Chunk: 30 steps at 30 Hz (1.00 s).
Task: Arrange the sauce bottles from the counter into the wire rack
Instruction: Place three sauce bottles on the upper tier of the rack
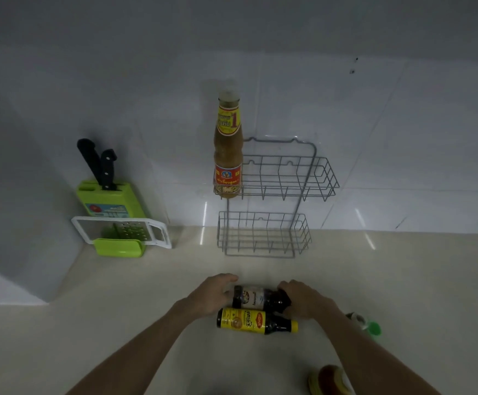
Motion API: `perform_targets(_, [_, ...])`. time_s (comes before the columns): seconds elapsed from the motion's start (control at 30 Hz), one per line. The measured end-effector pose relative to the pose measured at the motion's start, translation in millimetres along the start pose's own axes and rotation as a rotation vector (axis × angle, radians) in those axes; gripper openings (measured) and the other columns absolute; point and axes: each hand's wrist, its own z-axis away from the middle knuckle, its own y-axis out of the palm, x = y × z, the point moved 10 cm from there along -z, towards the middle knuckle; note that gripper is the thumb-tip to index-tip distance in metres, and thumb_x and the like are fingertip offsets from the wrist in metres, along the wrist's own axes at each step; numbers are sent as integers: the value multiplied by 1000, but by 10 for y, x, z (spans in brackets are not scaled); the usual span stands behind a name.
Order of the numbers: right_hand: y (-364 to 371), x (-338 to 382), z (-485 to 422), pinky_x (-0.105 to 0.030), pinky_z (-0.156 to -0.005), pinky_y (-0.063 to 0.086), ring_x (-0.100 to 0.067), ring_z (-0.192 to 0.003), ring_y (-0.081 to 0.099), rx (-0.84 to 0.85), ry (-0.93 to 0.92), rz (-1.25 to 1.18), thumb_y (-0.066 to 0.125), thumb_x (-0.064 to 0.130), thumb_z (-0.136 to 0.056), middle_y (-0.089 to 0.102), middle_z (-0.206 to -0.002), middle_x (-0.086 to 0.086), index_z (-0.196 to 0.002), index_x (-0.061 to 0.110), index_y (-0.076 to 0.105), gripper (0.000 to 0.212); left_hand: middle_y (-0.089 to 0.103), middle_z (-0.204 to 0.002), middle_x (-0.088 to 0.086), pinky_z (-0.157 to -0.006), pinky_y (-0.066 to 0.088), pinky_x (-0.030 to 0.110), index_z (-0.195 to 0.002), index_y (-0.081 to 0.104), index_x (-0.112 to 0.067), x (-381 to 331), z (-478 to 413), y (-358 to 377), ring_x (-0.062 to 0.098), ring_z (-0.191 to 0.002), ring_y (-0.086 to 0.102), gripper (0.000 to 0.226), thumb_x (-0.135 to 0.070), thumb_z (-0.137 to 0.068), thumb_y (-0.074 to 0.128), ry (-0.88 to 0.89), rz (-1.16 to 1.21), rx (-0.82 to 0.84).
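Observation:
A two-tier grey wire rack hangs on the tiled wall. A tall tan sauce bottle with a yellow and red label stands upright at the left end of its upper basket. On the counter lies a dark bottle with a white label. My left hand grips its base end and my right hand grips its cap end. Just in front of it lies a dark bottle with a yellow label, cap pointing right and touching neither hand.
A green knife block with two black-handled knives stands at the back left, a white and green grater leaning before it. A green-capped bottle lies right of my right arm. Another bottle sits at the bottom edge.

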Motion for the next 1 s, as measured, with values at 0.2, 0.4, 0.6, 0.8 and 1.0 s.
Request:
perform_targets(0.2, [-431,184,158,-33,-80,49,-21,-101,60,-111,-78,7,77,40,-67,60,-110,-1,-114,25,61,51,57,-130,11,-103,45,37,-127,55,-9,-203,-73,175,24,-119,54,38,-15,-90,60,74,-92,34])
perform_targets(0.4, [-1218,655,413,-32,-80,48,-15,-93,57,-259,-265,-41,85,43,-57,64,-102,5,-106,28,70,53,62,-122,0,-97,49,33,-129,51,-20,-322,-64,187,14,-112,59,53,-22,-80,73,145,-15,15])
perform_targets(0.6, [-1751,743,746,-29,-79,54,-7,-90,65,-339,-342,-341,90,27,-54,70,-99,11,-103,31,63,56,66,-111,-7,-90,53,31,-114,54,-25,-447,159,-65,10,-106,63,45,-28,-75,77,195,263,-71])
perform_targets(0.8, [-1773,739,1024,-34,-77,60,-15,-94,71,-542,-330,-1053,86,18,-68,69,-113,3,-119,24,57,59,71,-105,-4,-84,52,22,-113,61,-23,-840,406,-573,11,-101,66,43,-15,-75,80,317,492,-338])
perform_targets(1.0, [-2422,786,1409,-39,-73,61,-22,-97,71,-731,-436,-1253,78,1,-74,70,-110,-4,-119,14,56,51,63,-124,-9,-100,45,21,-124,57,-27,-1373,669,-1205,5,-118,57,50,-17,-79,77,510,425,-488])
